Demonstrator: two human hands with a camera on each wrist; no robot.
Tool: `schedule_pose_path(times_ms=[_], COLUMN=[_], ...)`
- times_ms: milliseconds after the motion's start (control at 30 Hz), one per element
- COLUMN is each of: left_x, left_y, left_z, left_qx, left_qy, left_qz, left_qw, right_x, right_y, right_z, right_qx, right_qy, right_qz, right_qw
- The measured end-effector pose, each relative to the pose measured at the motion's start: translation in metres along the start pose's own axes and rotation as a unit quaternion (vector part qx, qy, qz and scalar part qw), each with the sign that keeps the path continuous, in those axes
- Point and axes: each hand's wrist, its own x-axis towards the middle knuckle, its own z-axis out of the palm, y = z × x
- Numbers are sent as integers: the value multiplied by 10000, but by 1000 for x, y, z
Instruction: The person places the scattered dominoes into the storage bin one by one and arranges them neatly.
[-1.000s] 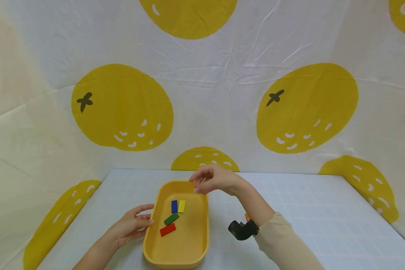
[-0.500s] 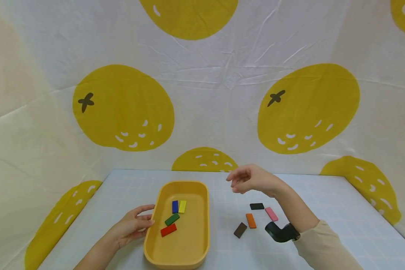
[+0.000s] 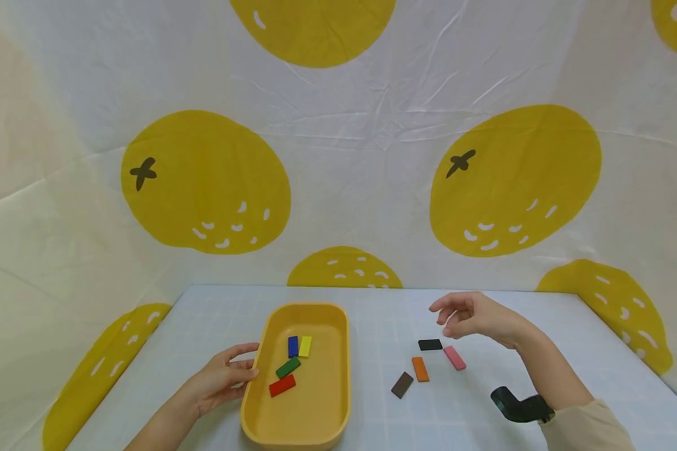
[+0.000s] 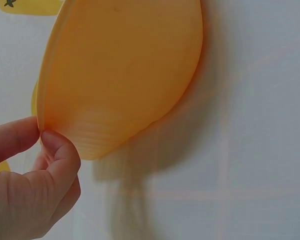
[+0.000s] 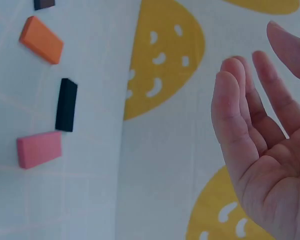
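My left hand holds the left rim of a yellow plastic tray; in the left wrist view, thumb and finger meet at its edge. Blue, yellow, green and red blocks lie flat inside the tray. Over on the right, my empty right hand hovers with loosely bent fingers. Below and around it on the table lie a black block, a pink block, an orange block and a dark brown block.
A pale checked cloth covers the table. Behind it hangs a white sheet printed with large yellow fruit, which also runs along both sides. A black wrist camera sits on my right wrist.
From above the tray's far right corner, my right hand has moved right and slightly lower, uncovering the loose blocks. The left hand and the tray stay where they were.
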Motion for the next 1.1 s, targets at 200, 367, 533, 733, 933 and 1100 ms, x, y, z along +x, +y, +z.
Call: schedule_pose_path(times_ms=[200,367,533,733,933,1100], left_x=[0,0,-1,-1,0,1], left_y=[0,-1,0,1,1,0], left_z=[0,1,0,0,1,2], left_qx=[-3,9,-46,-49,40,45], left_qy=[23,97,-69,6,181,158], left_qz=[-4,2,77,37,3,-2], left_qw=[10000,10000,9999,10000,9998,9999], right_x=[-11,-15,-20,-17,-9,-5], right_y=[36,70,94,107,107,107], right_z=[-7,-5,-2,0,5,8], right_qx=[-90,-160,-313,-397,-868,-1153], right_qy=[33,334,721,819,955,1016], right_qz=[484,967,1438,1574,1549,1694], right_qw=[9988,9946,9865,9833,9795,9735])
